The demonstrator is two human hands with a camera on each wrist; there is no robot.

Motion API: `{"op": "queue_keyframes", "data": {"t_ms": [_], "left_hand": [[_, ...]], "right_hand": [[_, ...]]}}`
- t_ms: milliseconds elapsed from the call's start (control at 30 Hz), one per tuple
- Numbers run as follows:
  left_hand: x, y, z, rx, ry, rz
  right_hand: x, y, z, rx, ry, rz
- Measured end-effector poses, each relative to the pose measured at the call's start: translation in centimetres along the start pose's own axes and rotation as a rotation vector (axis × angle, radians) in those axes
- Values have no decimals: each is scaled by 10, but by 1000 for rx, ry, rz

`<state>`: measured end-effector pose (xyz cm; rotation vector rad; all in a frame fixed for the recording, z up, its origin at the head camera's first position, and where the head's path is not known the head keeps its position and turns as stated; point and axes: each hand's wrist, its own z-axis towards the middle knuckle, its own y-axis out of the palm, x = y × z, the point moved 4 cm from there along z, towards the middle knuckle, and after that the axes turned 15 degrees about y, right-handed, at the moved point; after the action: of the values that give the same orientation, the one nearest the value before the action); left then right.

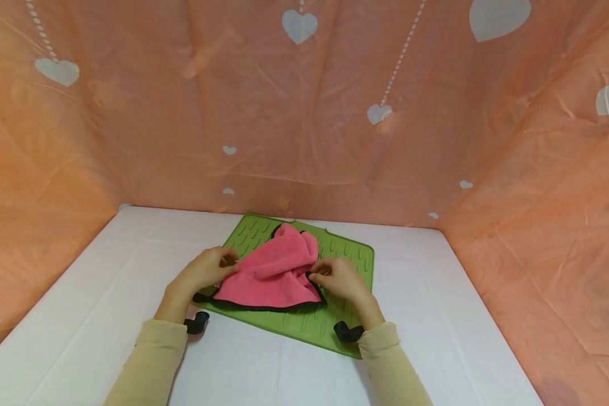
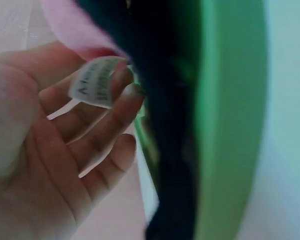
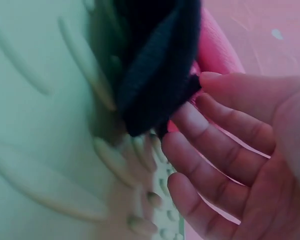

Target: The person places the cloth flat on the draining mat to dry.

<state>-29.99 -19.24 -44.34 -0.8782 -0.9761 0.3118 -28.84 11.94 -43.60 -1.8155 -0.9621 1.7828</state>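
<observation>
A pink cloth (image 1: pixel 279 273) with a black edge lies bunched on a green ridged mat (image 1: pixel 279 325). At its left side my left hand (image 1: pixel 205 269) pinches the pink fabric between thumb and fingers; in the left wrist view a white printed tag (image 2: pixel 96 82) sticks out beside these fingers. My right hand (image 1: pixel 341 279) holds the cloth's right side. Seen from the right wrist, thumb and forefinger pinch a bit of black edging (image 3: pixel 191 87), while the other fingers spread loosely below. Part of the left thumb is hidden behind the cloth.
The mat lies slanted on a white-covered table (image 1: pixel 106 293). Orange curtains (image 1: pixel 304 113) with pale hearts stand behind and at both sides. Black wrist pieces, one on the left (image 1: pixel 198 323) and one on the right (image 1: pixel 347 331), sit near the sleeves.
</observation>
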Motion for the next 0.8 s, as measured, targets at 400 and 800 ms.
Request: {"op": "queue_keyframes", "data": {"t_ms": [400, 800], "left_hand": [[-4, 9, 2, -25, 3, 21], [-1, -5, 2, 192, -73, 119]], "right_hand": [[2, 10, 2, -22, -11, 0], [21, -28, -2, -61, 15, 63]]}}
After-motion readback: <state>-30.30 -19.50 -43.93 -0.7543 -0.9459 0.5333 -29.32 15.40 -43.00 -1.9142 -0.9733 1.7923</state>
